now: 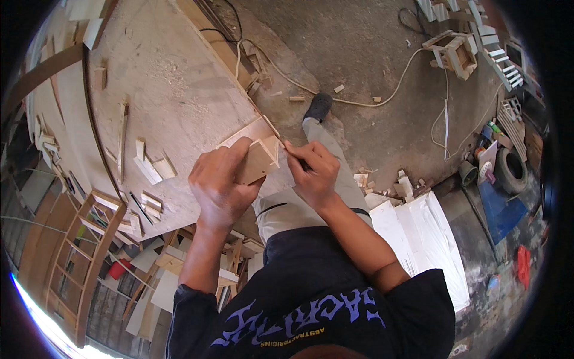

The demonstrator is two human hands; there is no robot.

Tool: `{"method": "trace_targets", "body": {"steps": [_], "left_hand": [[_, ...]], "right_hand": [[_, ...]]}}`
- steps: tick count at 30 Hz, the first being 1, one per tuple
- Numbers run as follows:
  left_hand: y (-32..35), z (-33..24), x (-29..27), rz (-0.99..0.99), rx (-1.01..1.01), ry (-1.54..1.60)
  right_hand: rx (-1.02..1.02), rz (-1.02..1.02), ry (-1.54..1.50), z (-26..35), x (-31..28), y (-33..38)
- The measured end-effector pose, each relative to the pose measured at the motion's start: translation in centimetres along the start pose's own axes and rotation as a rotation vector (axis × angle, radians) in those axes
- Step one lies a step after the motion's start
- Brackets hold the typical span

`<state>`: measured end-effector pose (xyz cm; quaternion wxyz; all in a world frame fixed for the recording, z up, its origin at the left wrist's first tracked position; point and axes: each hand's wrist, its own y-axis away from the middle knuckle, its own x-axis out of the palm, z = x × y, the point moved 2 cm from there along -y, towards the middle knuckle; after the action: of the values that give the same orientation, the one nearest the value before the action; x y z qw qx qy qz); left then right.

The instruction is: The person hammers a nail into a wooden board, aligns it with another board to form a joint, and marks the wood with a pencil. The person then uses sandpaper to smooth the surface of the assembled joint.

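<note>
Near the corner of a dusty workbench (173, 102), my left hand (218, 179) is closed on a small box-like wooden piece (256, 166). Its flat brown face is toward me, and a pale wooden edge shows at its far side. Just beyond it, a flat wooden piece (254, 130) lies at the bench edge. My right hand (314, 170) is closed in a pinch beside the wooden piece, its fingertips close to a thin strip (272, 127) along the bench edge. What the right fingers hold, if anything, is too small to make out.
Wood offcuts (152, 167) and a narrow stick (122, 140) lie on the bench. A ladder-like wooden frame (84, 257) leans at lower left. A pale cable (359, 104) crosses the floor beyond my foot. A white-wrapped stack (421, 242) and a tyre (512, 169) are at right.
</note>
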<state>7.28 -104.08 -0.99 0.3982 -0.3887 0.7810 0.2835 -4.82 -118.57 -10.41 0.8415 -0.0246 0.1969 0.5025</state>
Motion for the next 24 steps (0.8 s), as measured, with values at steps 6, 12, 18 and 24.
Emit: {"method": "trace_targets", "body": {"steps": [6,12,18,24], "left_hand": [[-0.2,0.0,-0.1,0.035,0.0,-0.005],[0.0,-0.1,-0.1,0.038,0.004,-0.052],[-0.2,-0.1,0.2,-0.021,0.042,-0.035],[-0.6,-0.3,0.2,-0.078,0.085,-0.024]], "right_hand": [[-0.032,-0.022,0.003,0.6,0.3,-1.0],[0.001,-0.016,0.015,0.9,0.3,-0.7],[-0.017,-0.018,0.029,0.8,0.0,-0.5],[0.016,-0.039,0.033,0.6,0.0,0.1]]}}
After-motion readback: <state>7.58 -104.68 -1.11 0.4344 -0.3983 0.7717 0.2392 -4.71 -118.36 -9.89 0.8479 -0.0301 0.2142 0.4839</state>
